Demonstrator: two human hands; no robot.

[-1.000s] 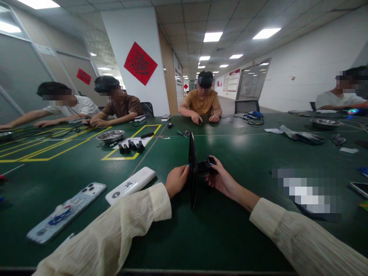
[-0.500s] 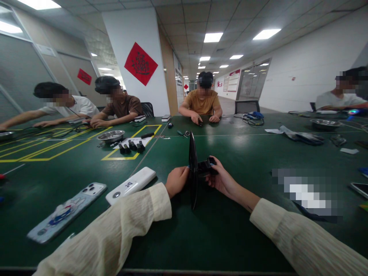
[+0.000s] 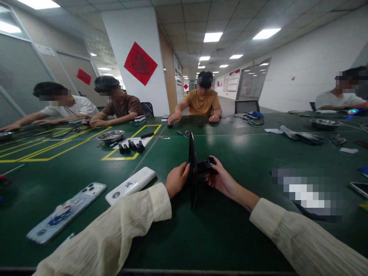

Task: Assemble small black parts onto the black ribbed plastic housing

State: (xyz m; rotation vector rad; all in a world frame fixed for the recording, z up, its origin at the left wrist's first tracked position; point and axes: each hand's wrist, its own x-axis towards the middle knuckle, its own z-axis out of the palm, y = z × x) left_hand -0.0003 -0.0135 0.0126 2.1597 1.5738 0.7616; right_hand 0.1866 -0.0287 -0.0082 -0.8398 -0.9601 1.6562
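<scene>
A thin, dark panel [image 3: 193, 188] stands upright on edge above the table, seen nearly edge-on, so its faces are mostly hidden. My left hand [image 3: 176, 179] is closed at its left side, the thumb against the panel and the other fingertips out of sight. On the right side, a black blocky piece [image 3: 203, 165] sticks out from the panel; whether it is joined to it I cannot tell. My right hand [image 3: 222, 177] grips this piece, thumb on top and fingers below.
Left of my hands lie a white device [image 3: 135, 183] marked 26 and a phone [image 3: 67, 212] in a patterned case. Several black cylindrical parts [image 3: 131, 146] stand near a metal bowl [image 3: 110, 136]. Across the table [image 3: 224, 237] sits a person in a mustard shirt [image 3: 204, 101].
My hands and the panel stay almost still. Opposite, the person in mustard has let go of a small dark object and reached sideways to a dark round one at the left.
</scene>
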